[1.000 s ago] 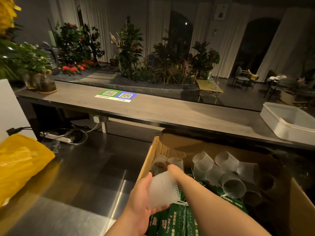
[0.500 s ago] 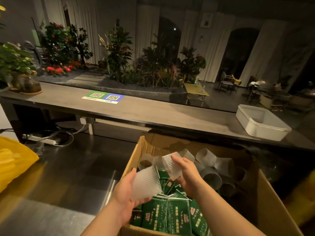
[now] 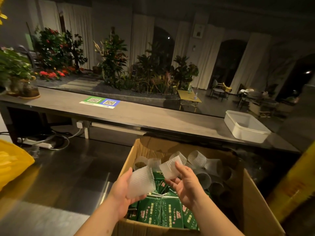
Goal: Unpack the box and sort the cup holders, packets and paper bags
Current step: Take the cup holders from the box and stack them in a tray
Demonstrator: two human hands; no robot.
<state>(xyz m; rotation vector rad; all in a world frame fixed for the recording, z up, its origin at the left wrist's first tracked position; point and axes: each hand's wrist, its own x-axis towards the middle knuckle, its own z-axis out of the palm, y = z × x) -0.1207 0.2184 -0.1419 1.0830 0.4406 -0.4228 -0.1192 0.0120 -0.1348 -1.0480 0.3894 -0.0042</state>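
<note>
Left hand (image 3: 121,193) grips ribbed cup holder (image 3: 141,182) over box (image 3: 252,206); right hand (image 3: 186,185) pinches second holder (image 3: 168,168), mouths angled together (likely for nesting). More holders, green packets (image 3: 160,212) inside box on worktop (image 3: 68,176).

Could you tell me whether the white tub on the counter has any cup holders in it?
No, the white tub on the counter looks empty inside.
</note>
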